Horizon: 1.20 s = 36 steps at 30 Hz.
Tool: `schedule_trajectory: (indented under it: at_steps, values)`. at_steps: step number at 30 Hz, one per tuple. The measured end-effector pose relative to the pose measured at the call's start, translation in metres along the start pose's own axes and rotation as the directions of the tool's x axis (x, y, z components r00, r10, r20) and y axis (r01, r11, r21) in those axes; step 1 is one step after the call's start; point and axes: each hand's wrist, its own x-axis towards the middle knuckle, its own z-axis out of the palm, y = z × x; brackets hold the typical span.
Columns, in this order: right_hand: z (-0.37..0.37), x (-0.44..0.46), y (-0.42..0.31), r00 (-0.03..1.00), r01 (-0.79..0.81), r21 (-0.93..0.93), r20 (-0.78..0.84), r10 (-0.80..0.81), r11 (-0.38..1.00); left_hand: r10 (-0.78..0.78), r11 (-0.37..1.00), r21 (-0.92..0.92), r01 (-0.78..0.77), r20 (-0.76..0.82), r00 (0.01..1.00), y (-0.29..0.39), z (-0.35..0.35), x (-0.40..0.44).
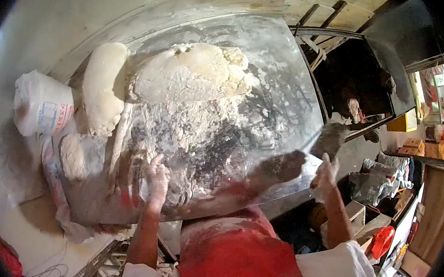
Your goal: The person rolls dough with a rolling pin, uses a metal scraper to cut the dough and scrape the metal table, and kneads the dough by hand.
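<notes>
A large slab of dough (pixel 185 76) lies at the back of the floury metal worktop (pixel 283 112). To its left rests a long, smooth dough piece (pixel 105 85), with a smaller dough lump (pixel 72 157) nearer me. My left hand (pixel 157 183), dusted with flour, is over the front left of the worktop, fingers loosely apart and holding nothing I can see. At the front right corner my right hand (pixel 325 176) is closed on a flat, broad-bladed scraper (pixel 329 139), its blade raised and tilted by the worktop edge. Sticky dough residue (pixel 194 125) covers the middle.
A white plastic bag with printing (pixel 44 104) stands at the far left. Right of the worktop is a dark metal-framed opening (pixel 351 74). Boxes and bags (pixel 379 180) crowd the lower right. My red apron (pixel 238 258) is close to the front edge.
</notes>
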Motion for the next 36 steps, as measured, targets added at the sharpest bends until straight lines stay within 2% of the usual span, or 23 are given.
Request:
schedule_trajectory:
  at_steps: [2, 4, 6, 7, 8, 9, 10, 11, 12, 14, 19, 20, 21, 22, 24, 26, 28, 29, 30, 31, 32, 34, 36]
  values:
    - [-0.016, 0.026, 0.005, 0.995, 0.075, -0.081, 0.073, -0.069, 0.994, 0.121, 0.992, 0.031, -0.12, -0.024, 0.992, -0.065, -0.047, 0.023]
    - [0.004, -0.002, -0.01, 0.988, 0.107, -0.211, 0.135, -0.08, 0.971, 0.051, 0.995, 0.09, -0.043, -0.085, 0.995, -0.045, -0.074, 0.015]
    - [-0.003, 0.072, 0.112, 0.896, 0.133, 0.497, 0.31, -0.318, 0.858, 0.109, 0.953, 0.296, -0.064, -0.138, 0.984, -0.037, -0.097, 0.022]
    - [0.019, 0.036, 0.111, 0.891, 0.222, 0.099, 0.383, -0.243, 0.97, 0.182, 0.869, 0.489, -0.072, -0.181, 0.966, -0.039, -0.113, 0.028]
    - [0.059, -0.034, 0.096, 0.898, 0.289, -0.315, 0.415, -0.142, 0.904, 0.329, 0.884, 0.427, -0.187, -0.286, 0.9, -0.095, -0.134, 0.052]
    - [0.111, -0.092, 0.05, 0.888, 0.06, -0.397, 0.44, 0.133, 0.916, 0.398, 0.795, 0.573, -0.199, -0.245, 0.884, -0.097, -0.148, 0.056]
    - [0.137, -0.112, 0.084, 0.764, -0.116, -0.1, 0.627, 0.154, 0.988, 0.46, 0.684, 0.7, -0.207, -0.193, 0.866, -0.092, -0.159, 0.057]
    - [0.18, -0.164, 0.075, 0.804, -0.041, -0.051, 0.591, 0.063, 0.998, 0.465, 0.686, 0.694, -0.22, -0.186, 0.865, -0.082, -0.163, 0.055]
    - [0.212, -0.206, 0.05, 0.756, 0.481, -0.673, 0.643, 0.123, 0.562, 0.38, 0.606, 0.791, -0.088, -0.191, 0.905, -0.066, -0.161, 0.05]
    - [0.264, -0.27, 0.062, 0.715, 0.501, -0.536, 0.699, 0.023, 0.679, 0.31, 0.492, 0.871, 0.014, -0.19, 0.932, -0.054, -0.169, 0.056]
    - [0.248, -0.307, 0.079, 0.787, 0.468, -0.343, 0.581, -0.207, 0.814, 0.472, 0.318, 0.936, -0.149, -0.02, 0.881, -0.077, -0.228, 0.087]
    - [0.233, -0.294, 0.107, 0.944, -0.007, 0.146, 0.329, -0.041, 0.989, 0.46, 0.307, 0.935, -0.178, 0.018, 0.888, -0.082, -0.237, 0.094]
    - [0.206, -0.284, 0.105, 0.95, 0.149, 0.096, 0.263, -0.169, 0.984, 0.452, 0.314, 0.928, -0.2, 0.039, 0.891, -0.097, -0.249, 0.105]
    - [0.17, -0.273, 0.11, 0.977, 0.064, 0.13, 0.194, -0.089, 0.989, 0.494, 0.299, 0.913, -0.278, 0.102, 0.864, -0.12, -0.262, 0.121]
    - [0.117, -0.288, 0.092, 0.999, 0.031, -0.259, 0.015, -0.028, 0.965, 0.574, 0.262, 0.863, -0.432, 0.221, 0.788, -0.153, -0.276, 0.144]
    - [0.092, -0.31, 0.117, 0.987, 0.16, -0.059, 0.029, -0.158, 0.985, 0.522, 0.366, 0.803, -0.47, 0.241, 0.818, -0.15, -0.282, 0.14]
    - [0.1, -0.339, 0.153, 0.944, 0.318, -0.484, 0.083, -0.319, 0.815, 0.383, 0.399, 0.831, -0.387, 0.233, 0.894, -0.163, -0.302, 0.132]
    - [0.13, -0.366, 0.155, 0.962, 0.268, -0.255, 0.116, -0.246, 0.929, 0.196, 0.46, 0.829, -0.317, 0.253, 0.947, -0.118, -0.313, 0.101]
    - [0.168, -0.395, 0.155, 0.97, 0.183, -0.009, 0.165, -0.179, 0.983, 0.189, 0.45, 0.834, -0.319, 0.26, 0.947, -0.116, -0.325, 0.094]
    - [0.199, -0.41, 0.157, 0.978, 0.115, -0.326, 0.2, -0.05, 0.939, 0.161, 0.396, 0.866, -0.305, 0.261, 0.952, -0.121, -0.34, 0.083]
    - [0.23, -0.405, 0.191, 0.937, 0.274, -0.474, 0.327, -0.121, 0.837, 0.135, 0.339, 0.894, -0.292, 0.261, 0.956, -0.12, -0.353, 0.073]
    - [0.295, -0.439, 0.146, 0.872, 0.128, -0.337, 0.486, 0.056, 0.933, 0.05, 0.32, 0.908, -0.271, 0.27, 0.962, -0.114, -0.37, 0.071]
    - [0.299, -0.436, 0.131, 0.886, 0.235, -0.387, 0.463, -0.032, 0.892, 0.09, 0.331, 0.902, -0.278, 0.263, 0.96, -0.137, -0.399, 0.066]
